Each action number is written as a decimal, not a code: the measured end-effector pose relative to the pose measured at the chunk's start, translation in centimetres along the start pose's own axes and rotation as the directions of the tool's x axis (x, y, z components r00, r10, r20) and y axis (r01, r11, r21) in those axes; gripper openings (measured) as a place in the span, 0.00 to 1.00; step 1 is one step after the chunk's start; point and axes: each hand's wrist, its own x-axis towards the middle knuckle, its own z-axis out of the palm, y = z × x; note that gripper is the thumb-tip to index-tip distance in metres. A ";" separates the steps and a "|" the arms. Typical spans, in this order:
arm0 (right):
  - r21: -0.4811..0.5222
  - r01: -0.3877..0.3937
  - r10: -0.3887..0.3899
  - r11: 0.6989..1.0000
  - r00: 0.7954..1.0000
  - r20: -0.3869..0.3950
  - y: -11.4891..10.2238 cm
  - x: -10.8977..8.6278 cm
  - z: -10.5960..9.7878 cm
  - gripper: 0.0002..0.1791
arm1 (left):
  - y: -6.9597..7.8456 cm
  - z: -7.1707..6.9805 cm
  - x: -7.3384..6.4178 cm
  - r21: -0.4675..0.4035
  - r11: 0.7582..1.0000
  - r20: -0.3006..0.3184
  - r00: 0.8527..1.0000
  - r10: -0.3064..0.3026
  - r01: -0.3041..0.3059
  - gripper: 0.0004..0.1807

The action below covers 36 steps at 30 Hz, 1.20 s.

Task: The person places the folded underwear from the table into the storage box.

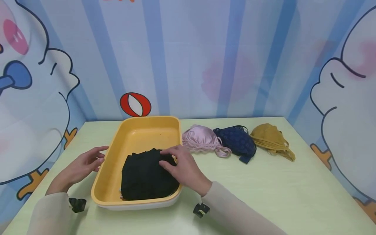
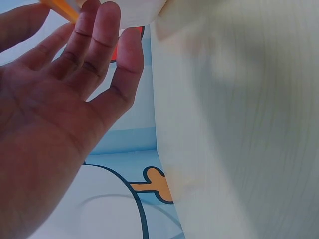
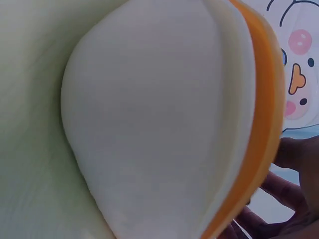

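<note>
A yellow basin with a white outer shell (image 1: 114, 156) stands on the table, left of centre. Inside, near its front, lies a folded black garment (image 1: 144, 178), with a bit of patterned cloth peeping out at its edge. My left hand (image 1: 85, 164) is beside the basin's left rim, palm towards it and fingers loosely bent; the left wrist view shows the bare palm (image 2: 65, 104). Over the right part of the black garment is my right hand (image 1: 186, 168), thumb and forefinger apart at the cloth. In the right wrist view the basin wall (image 3: 154, 114) hides most of that hand.
Right of the basin, a pink bra (image 1: 201, 137), a navy bra (image 1: 238, 140) and a mustard bra (image 1: 268, 137) lie in a row towards the back of the pale table (image 1: 249, 195). A blue striped backdrop (image 1: 191, 58) with cartoon figures rises behind and at both sides.
</note>
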 end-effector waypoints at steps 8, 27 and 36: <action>0.022 -0.036 0.037 0.999 0.997 -0.066 2.4 1.1 -2.4 0.18 | 0.2 0.0 -0.1 0.004 1.000 0.000 1.000 -0.006 0.006 0.32; -0.029 -0.288 0.284 0.957 0.954 -0.098 11.5 5.0 -9.1 0.18 | 0.2 -0.1 -0.2 0.002 1.000 0.004 1.000 -0.019 0.019 0.32; -0.091 -0.397 0.398 0.913 0.917 -0.001 13.2 7.0 -9.0 0.21 | 0.1 -0.1 -0.2 0.001 1.000 0.002 1.000 -0.021 0.021 0.32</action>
